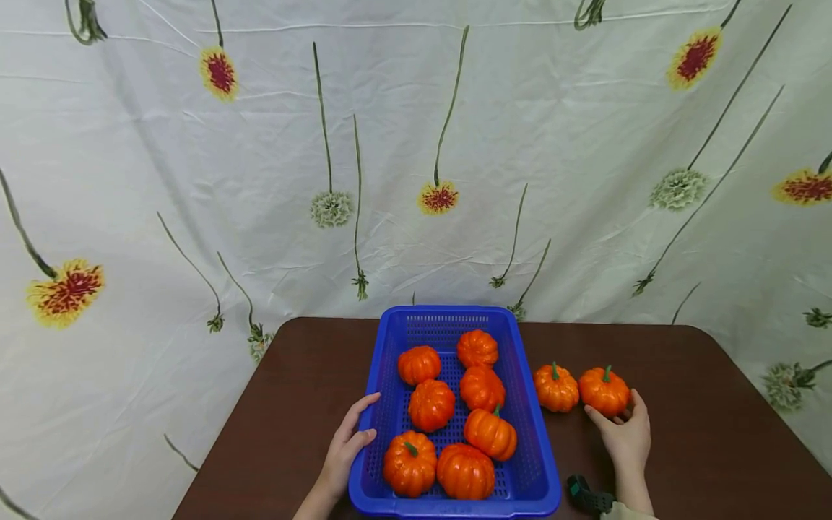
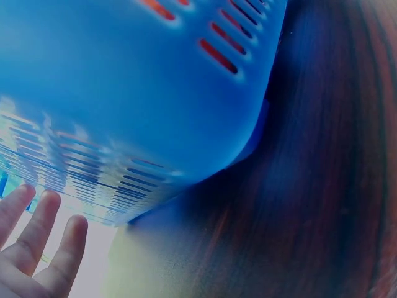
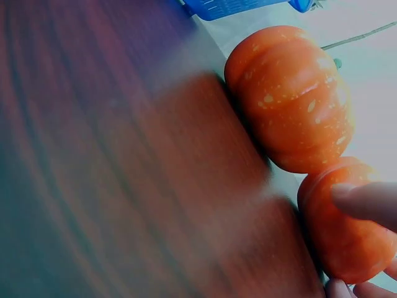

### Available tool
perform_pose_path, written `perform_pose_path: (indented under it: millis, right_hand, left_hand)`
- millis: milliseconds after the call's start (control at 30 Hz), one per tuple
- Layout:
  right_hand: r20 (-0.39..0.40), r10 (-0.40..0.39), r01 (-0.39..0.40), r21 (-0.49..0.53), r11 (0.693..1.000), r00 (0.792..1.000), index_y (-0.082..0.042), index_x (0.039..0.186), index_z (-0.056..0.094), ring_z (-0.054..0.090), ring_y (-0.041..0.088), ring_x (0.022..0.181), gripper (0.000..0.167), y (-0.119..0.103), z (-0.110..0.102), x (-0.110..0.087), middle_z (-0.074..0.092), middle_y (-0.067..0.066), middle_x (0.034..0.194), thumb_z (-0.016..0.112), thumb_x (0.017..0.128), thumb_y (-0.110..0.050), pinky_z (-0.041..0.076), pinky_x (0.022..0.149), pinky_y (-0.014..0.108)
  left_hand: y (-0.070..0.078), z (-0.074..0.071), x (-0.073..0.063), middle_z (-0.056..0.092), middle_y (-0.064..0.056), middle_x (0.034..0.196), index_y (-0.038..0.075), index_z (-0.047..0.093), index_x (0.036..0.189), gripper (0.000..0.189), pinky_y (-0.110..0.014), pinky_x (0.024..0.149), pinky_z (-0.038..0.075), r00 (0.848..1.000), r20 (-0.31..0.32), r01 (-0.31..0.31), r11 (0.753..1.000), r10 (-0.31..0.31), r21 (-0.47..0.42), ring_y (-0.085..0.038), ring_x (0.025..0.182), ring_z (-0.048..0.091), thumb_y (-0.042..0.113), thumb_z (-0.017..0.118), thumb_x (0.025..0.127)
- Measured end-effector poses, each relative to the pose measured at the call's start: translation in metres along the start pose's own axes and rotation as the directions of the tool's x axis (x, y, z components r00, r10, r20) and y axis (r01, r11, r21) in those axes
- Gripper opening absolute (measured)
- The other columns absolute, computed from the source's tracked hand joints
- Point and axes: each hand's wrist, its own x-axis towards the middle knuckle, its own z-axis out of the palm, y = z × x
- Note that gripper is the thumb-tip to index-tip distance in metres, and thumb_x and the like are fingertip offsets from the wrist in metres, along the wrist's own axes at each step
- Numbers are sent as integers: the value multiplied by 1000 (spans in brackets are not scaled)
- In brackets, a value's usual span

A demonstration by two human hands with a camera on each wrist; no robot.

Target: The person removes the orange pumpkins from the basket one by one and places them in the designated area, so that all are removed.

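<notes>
A blue plastic basket (image 1: 455, 318) holds several small orange pumpkins (image 1: 432, 406). At its left rim is my left hand (image 1: 341, 451), thumb and forefinger over the edge. In the left wrist view its other fingers (image 2: 69, 248) extend fairly straight beside the slotted outer wall. Right of the basket, my right hand (image 1: 627, 437) grips an orange pumpkin with a green stem (image 1: 604, 390). The thumb (image 3: 366, 202) lies on its near side in the right wrist view, and the other fingers are round the far side, partly hidden. A paler, speckled pumpkin (image 1: 556, 388) sits directly left of the gripped one.
The dark brown table (image 1: 708, 433) extends to both sides of the basket. Behind it hangs a white cloth (image 1: 390, 267) with printed flowers. A black band (image 1: 590, 497) is at my right wrist.
</notes>
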Motion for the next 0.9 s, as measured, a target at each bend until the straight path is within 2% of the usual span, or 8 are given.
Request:
perform_pose_path:
  millis: [100, 200, 333, 433, 500, 600, 833, 900]
  right_hand:
    - [12, -1, 0, 33, 999, 1000, 2, 148, 10, 40, 47, 120, 97, 0, 0, 0, 21, 29, 147, 74, 78, -17, 40, 93, 48]
    - [22, -5, 3, 92, 996, 1000, 2, 148, 11, 38, 46, 123, 96, -1, 0, 0, 21, 27, 148, 74, 79, -17, 47, 81, 20]
    - [23, -14, 10, 156, 988, 1000, 5, 146, 13, 36, 44, 125, 90, -1, 0, -1, 23, 28, 147, 73, 80, -12, 31, 62, -2]
    - [18, 5, -7, 136, 991, 1000, 6, 145, 16, 36, 44, 125, 86, -4, -2, -3, 25, 29, 145, 71, 82, -13, 40, 73, 8]
    - [13, 22, -23, 103, 994, 1000, 7, 145, 18, 34, 45, 126, 85, -7, -4, -3, 26, 30, 145, 70, 82, -16, 44, 86, 25]
    - [-1, 35, -35, 80, 996, 999, 7, 144, 19, 31, 47, 127, 83, -12, -9, -4, 24, 31, 145, 69, 83, -17, 35, 97, 52]
    - [-50, -21, 25, 80, 996, 999, 4, 144, 25, 31, 45, 127, 78, -27, -18, -7, 27, 29, 143, 66, 85, -24, 33, 100, 51]
    - [-50, -27, 30, 57, 998, 998, 0, 144, 27, 33, 42, 127, 76, -32, -19, -10, 30, 25, 143, 66, 85, -29, 35, 101, 44]
  left_hand:
    - [0, 0, 0, 37, -27, 137, 1, 38, 138, 49, -37, 85, 48, 1000, -3, 4, 1000, -4, 1, -32, 111, 52, -1, 42, 89]
    - [0, 0, 0, 36, -27, 137, 1, 38, 138, 49, -38, 85, 49, 1000, -3, 5, 1000, -5, 2, -32, 111, 52, 0, 42, 89]
    - [1, 0, 0, 37, -27, 136, 1, 38, 138, 49, -37, 85, 49, 1000, -1, 2, 1000, -2, 5, -32, 110, 53, -1, 42, 89]
    - [1, 0, 0, 37, -27, 136, 1, 38, 138, 49, -37, 84, 49, 1000, -2, 4, 1000, -4, 4, -33, 110, 52, -1, 42, 89]
    - [1, 0, 0, 37, -27, 136, 1, 39, 138, 49, -37, 85, 49, 1000, -4, 8, 1000, -8, 4, -34, 110, 52, -1, 42, 89]
    - [1, 0, 0, 37, -26, 137, 2, 39, 138, 49, -36, 85, 49, 1000, -7, 15, 1000, -15, 4, -34, 111, 51, 0, 42, 89]
    - [1, 0, 0, 38, -28, 135, 1, 38, 138, 49, -34, 84, 49, 1000, -3, 10, 1000, -10, -1, -33, 109, 52, -1, 42, 89]
    - [1, 0, 0, 38, -28, 135, 1, 38, 138, 49, -35, 84, 49, 1000, -2, 10, 1000, -10, -4, -34, 109, 52, -1, 42, 88]
